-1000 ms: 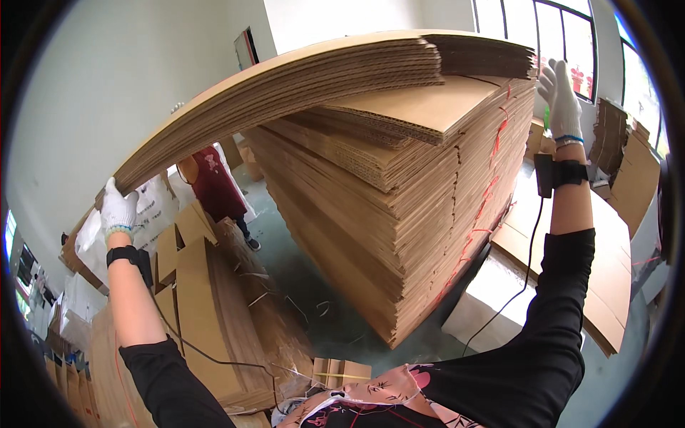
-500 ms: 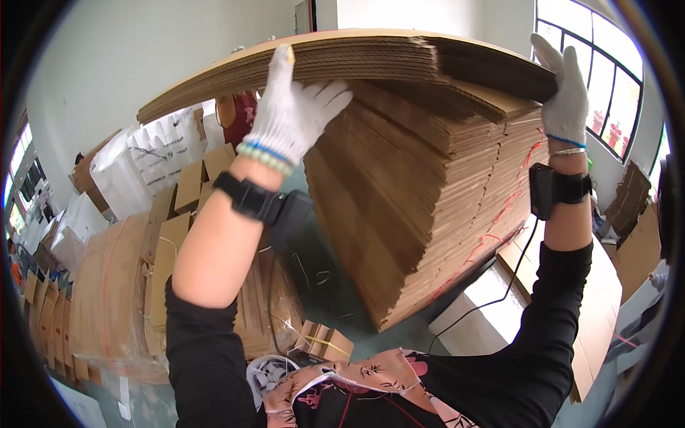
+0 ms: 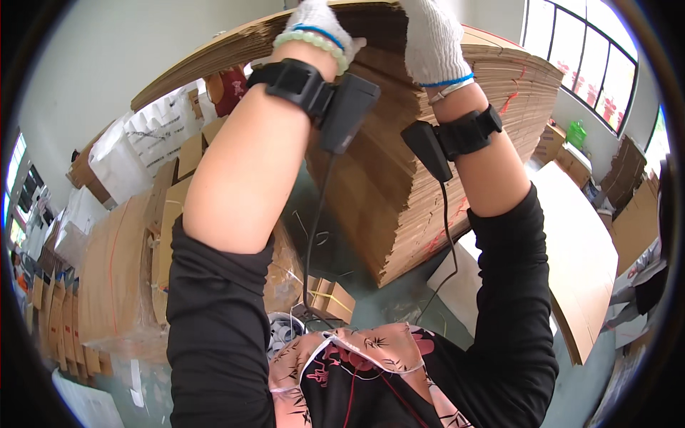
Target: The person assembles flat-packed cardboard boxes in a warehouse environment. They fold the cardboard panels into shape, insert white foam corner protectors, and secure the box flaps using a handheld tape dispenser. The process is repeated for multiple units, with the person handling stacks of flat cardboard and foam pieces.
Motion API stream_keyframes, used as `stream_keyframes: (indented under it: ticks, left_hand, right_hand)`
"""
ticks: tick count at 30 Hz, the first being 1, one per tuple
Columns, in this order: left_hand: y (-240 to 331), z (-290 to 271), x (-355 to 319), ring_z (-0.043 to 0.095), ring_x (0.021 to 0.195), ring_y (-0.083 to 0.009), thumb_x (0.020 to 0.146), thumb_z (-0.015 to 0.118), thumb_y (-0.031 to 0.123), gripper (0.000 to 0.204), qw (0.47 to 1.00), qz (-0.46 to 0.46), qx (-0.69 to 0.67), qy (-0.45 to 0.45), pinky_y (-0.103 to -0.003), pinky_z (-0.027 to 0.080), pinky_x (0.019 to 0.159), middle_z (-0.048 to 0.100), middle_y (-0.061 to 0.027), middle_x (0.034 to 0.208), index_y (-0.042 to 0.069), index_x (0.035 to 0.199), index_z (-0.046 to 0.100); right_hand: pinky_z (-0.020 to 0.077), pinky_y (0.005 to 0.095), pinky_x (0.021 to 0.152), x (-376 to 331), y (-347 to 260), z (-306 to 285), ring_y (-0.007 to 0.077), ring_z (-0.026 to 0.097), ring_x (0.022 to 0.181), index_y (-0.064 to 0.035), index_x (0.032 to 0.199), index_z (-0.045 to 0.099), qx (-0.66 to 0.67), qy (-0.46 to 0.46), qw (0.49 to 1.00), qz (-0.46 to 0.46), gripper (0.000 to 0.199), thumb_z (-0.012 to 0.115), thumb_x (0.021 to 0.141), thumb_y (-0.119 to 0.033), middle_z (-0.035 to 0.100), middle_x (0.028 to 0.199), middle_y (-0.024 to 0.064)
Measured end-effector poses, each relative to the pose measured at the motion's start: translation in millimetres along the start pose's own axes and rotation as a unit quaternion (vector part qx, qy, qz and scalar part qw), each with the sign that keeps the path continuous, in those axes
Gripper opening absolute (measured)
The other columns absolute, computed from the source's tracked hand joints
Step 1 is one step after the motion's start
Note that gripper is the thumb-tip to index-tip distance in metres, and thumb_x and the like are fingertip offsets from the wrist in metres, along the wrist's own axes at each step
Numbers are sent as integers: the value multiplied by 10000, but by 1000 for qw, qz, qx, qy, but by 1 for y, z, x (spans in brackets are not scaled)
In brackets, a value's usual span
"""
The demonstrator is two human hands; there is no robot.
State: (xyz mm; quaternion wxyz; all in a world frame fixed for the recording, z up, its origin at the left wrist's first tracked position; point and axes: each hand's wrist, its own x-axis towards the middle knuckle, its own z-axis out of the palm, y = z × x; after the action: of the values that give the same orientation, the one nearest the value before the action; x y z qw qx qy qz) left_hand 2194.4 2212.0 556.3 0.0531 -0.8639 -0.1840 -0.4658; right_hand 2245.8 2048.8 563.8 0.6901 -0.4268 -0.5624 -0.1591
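Note:
My left hand (image 3: 314, 25), in a white knitted glove, is at the near edge of the raised cardboard sheets (image 3: 214, 63), with some fingers reaching under them and its upper part cut off by the top of the picture. My right hand (image 3: 434, 44), also gloved, is at the same upper layer, further right. Its fingers run out of the top of the view, so their grip is hidden. Below stands a tall stack of flat cardboard (image 3: 389, 207) with ragged edges. Black devices with cables are strapped to both my wrists.
Wrapped cardboard bundles (image 3: 118, 278) and white sacks (image 3: 160, 132) stand on the left. A small strapped carton bundle (image 3: 332, 299) lies on the floor near me. A pale flat board (image 3: 571, 242) is at the right, with a green bottle (image 3: 576, 134) behind it.
My right hand has moved left from the far right end of the sheets toward my left hand. My left hand has shifted up and slightly right. The stack's right side shows more.

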Motion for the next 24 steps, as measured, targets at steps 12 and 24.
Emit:
stream_keyframes:
  ticks: [12, 24]
  left_hand:
    - [-129, -61, -110, 520, 1221, -314, 847, 744, 265, 595, 758, -248, -602, -25, -455, 503, 993, 537, -174, 1320, 33, 1320, 470]
    - [-166, -217, -341, 639, 1049, -263, 918, 589, 249, 319, 471, -545, -683, 120, -440, 551, 880, 651, -77, 1138, 114, 1207, 576]
  right_hand:
    - [389, 494, 1064, -49, 61, 44, 436, 460, 1297, 42, 1403, 429, 196, 155, 908, 337, 776, 572, 920, -549, 419, 1427, 329]
    - [423, 464, 1078, -20, 146, 192, 289, 554, 1237, -79, 1365, 524, 487, 36, 804, 338, 598, 621, 943, -491, 610, 1317, 87]
